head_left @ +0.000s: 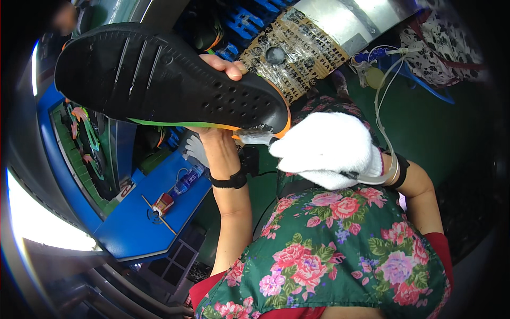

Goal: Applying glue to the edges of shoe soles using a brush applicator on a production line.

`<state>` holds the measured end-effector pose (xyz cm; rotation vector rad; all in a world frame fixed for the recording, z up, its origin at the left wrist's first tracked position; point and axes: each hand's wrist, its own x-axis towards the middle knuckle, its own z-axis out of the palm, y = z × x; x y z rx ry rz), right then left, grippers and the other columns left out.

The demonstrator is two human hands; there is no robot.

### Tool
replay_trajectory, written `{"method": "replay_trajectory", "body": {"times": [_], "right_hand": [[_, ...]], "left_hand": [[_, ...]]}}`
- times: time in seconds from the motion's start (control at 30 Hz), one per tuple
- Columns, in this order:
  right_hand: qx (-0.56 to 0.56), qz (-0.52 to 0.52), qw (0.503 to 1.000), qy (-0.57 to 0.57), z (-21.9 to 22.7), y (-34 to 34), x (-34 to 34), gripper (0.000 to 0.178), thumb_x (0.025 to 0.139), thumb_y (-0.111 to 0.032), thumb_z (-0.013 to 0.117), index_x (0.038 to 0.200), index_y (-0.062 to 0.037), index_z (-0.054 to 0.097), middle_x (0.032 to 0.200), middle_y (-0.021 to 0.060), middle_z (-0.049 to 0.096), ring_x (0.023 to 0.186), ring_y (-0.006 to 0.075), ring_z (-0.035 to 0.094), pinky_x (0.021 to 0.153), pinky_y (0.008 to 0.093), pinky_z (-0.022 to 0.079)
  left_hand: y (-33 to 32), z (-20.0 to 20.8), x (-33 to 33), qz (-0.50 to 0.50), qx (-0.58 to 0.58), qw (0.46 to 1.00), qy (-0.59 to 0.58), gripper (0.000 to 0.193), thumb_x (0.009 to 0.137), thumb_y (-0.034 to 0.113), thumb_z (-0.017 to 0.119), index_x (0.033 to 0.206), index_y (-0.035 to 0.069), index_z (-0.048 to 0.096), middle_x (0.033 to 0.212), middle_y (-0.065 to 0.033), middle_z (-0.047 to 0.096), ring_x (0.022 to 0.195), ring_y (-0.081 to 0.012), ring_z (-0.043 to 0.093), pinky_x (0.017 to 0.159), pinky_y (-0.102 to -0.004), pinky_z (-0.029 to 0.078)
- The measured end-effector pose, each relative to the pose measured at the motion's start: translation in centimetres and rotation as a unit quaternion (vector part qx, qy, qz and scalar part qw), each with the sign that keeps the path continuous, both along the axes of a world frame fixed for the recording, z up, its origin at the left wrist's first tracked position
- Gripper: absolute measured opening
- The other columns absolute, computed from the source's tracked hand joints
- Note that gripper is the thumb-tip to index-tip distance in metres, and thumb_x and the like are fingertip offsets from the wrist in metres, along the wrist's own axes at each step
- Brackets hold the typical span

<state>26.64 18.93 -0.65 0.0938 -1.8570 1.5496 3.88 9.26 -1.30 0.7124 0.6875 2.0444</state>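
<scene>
A black shoe sole [175,80] with small round holes at the heel and slots at the toe end is held up at the upper left. Green and orange trim runs along its edge. My bare left hand [224,66] grips it from behind, and fingertips curl over its upper rim. My right hand [324,151], in a white knit glove, is closed beside the heel; what its fingers hold is hidden. A translucent piece [256,135] sits between the glove and the heel edge. A clear tube [378,103] runs down to my right wrist and along the glove.
A cardboard-covered, taped surface [297,53] lies beyond the sole, beside a metal panel [348,21]. On the left, a blue table [139,226] carries a bottle [187,179], a red-and-white packet [162,203] and a grey glove [196,149]. Colourful pieces [85,133] lie on a green belt.
</scene>
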Motion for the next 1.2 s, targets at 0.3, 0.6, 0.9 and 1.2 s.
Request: {"method": "replay_trajectory", "body": {"times": [0.3, 0.6, 0.9, 1.2], "right_hand": [[-0.007, -0.026, 0.999, -0.019, 1.5, 1.5, -0.4, 0.027, 0.076, -0.008, 0.083, 0.101, -0.0146, 0.080, 0.111, 0.0095, 0.078, 0.097, 0.0271, 0.075, 0.082, 0.0360, 0.059], [0.032, 0.003, 0.999, -0.002, 0.8, 0.2, 0.1, 0.033, 0.076, -0.003, 0.079, 0.107, -0.0141, 0.079, 0.111, 0.0097, 0.077, 0.099, 0.0275, 0.074, 0.082, 0.0369, 0.059], [-0.008, -0.022, 1.000, -0.006, 0.6, 1.0, 0.6, 0.025, 0.078, -0.005, 0.080, 0.101, -0.0141, 0.079, 0.108, 0.0076, 0.078, 0.094, 0.0256, 0.074, 0.079, 0.0362, 0.060], [-0.055, -0.040, 0.997, -0.043, 1.3, 2.4, 0.9, 0.020, 0.075, 0.001, 0.081, 0.094, -0.0057, 0.078, 0.102, 0.0116, 0.078, 0.090, 0.0280, 0.075, 0.076, 0.0365, 0.059]], "left_hand": [[0.6, -0.2, 0.5, -0.012, -0.005, 0.999, -0.038, 0.089, 0.091, 0.073, 0.059, 0.121, -0.011, 0.057, 0.112, -0.0234, 0.063, 0.102, -0.0362, 0.065, 0.093, -0.0468, 0.051], [0.9, 0.0, 0.3, -0.061, -0.005, 0.996, -0.064, 0.093, 0.090, 0.076, 0.058, 0.122, -0.011, 0.056, 0.112, -0.0223, 0.064, 0.102, -0.0375, 0.065, 0.093, -0.0450, 0.052], [0.9, -0.4, -0.1, -0.041, 0.038, 0.998, -0.022, 0.083, 0.097, 0.068, 0.053, 0.128, -0.009, 0.055, 0.119, -0.0254, 0.061, 0.104, -0.0381, 0.065, 0.096, -0.0504, 0.048], [1.1, -0.2, 0.4, -0.020, 0.031, 0.999, -0.017, 0.071, 0.101, 0.059, 0.053, 0.124, -0.008, 0.060, 0.117, -0.0247, 0.063, 0.099, -0.0369, 0.067, 0.092, -0.0494, 0.050]]}}
